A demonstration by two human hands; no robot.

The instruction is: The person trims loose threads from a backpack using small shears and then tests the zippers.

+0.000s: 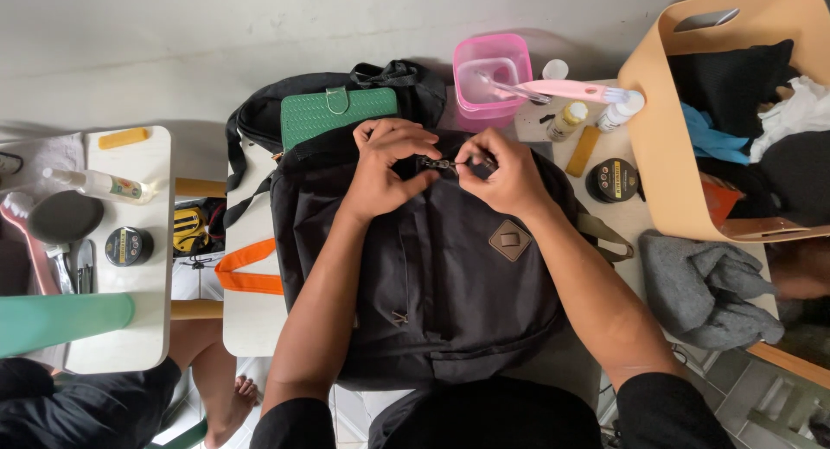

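Both forearms reach up from the bottom edge over a black backpack [432,276] that lies flat on a small white table [251,319], its brown diamond patch facing up. At the top of the backpack the left hand [389,168] presses down on the fabric with curled fingers beside the zipper, while the right hand [501,172] pinches the metal zipper pull [445,164] between thumb and forefinger. Just behind the hands a green wallet [337,112] rests on a second black bag [346,86]. An orange strap [246,267] hangs off the backpack's left side. Behind and to the right stand a pink box [493,77], a pink toothbrush [571,90], two small bottles [596,116] and a round black tin [614,179]. A tan basket [666,155] holding clothes sits at the far right, with a grey cloth [709,289] just in front of it. Well apart on the left, another white table [130,328] carries a spray bottle [104,184], a second black tin [129,246] and a black pad [65,216].
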